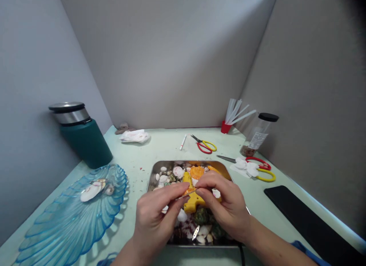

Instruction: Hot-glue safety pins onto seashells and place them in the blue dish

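Over the metal tray (pixel 151 176), my left hand (pixel 154 210) and my right hand (pixel 227 203) meet with fingertips pinched. Between them runs a thin, narrow strip (pixel 187 194), one end in each pinch; its exact kind is too small to make out. Right beneath my fingers a yellow glue gun (pixel 190 207) lies in the tray, partly covered by my right hand. Around it are many seashells (pixel 178 172), an orange scallop shell (pixel 197 172), dark green shells (pixel 201 216) and a small shiny piece with holes (pixel 196 233).
On the left lie a blue shell-shaped dish (pixel 82 220) with shells in it and a green bottle (pixel 85 140). Behind the tray are small scissors (pixel 204 145). To the right sit larger scissors (pixel 261 170), a jar (pixel 257 136), glue sticks (pixel 234 111) and a black slab (pixel 303 216).
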The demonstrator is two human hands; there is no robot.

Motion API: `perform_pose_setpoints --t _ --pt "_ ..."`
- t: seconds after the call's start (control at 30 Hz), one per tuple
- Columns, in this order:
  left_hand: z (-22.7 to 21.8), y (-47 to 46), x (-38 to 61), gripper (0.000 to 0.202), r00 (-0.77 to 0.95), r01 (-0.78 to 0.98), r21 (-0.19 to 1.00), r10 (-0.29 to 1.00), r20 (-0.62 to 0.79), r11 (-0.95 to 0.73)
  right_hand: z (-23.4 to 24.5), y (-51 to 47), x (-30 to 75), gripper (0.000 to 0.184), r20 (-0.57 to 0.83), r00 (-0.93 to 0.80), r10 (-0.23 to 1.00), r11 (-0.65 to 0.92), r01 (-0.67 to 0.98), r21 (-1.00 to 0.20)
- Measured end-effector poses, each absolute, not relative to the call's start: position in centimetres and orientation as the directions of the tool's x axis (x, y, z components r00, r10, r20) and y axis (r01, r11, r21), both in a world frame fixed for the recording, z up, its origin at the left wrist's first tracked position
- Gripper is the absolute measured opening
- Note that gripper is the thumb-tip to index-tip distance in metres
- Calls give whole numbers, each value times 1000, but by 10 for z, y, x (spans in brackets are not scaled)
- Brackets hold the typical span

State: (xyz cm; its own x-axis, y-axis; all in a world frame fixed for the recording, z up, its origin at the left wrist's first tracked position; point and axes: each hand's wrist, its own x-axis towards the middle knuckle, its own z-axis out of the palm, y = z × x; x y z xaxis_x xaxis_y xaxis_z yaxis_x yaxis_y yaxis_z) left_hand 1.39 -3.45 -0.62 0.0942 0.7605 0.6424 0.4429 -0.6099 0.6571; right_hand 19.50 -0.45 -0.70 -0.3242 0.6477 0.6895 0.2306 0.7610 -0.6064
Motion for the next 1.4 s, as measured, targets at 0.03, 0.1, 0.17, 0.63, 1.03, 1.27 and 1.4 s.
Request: perform_pose_setpoints --t 0.03,0.1,0.17,0.63,1.03,1.27,1.4 --pt "-6 -34 13 26 116 434 627 731 673 -647 -7 -4 195 6 689 -335 642 765 226 -603" --pt "-7 -33 13 25 126 421 616 715 688 -666 -8 -4 195 6 687 -352 636 770 218 -600" --pt "-8 -33 15 18 81 390 727 807 585 -566 -9 -3 196 6 680 -353 643 763 220 -608" --pt "-9 -30 24 25 -1 28 990 990 139 -139 -12 -3 193 10 677 -301 672 740 306 -599" --pt "-16 -32 22 10 16 108 962 968 250 -250 -11 -4 191 16 684 -340 646 764 289 -577" --pt "-15 -32 23 17 22 56 985 987 159 -160 -10 -3 191 14 700 -336 630 776 308 -551" --pt "-12 -30 25 30 73 -25 996 993 88 -86 -14 -4 191 13 663 -308 683 730 335 -596"
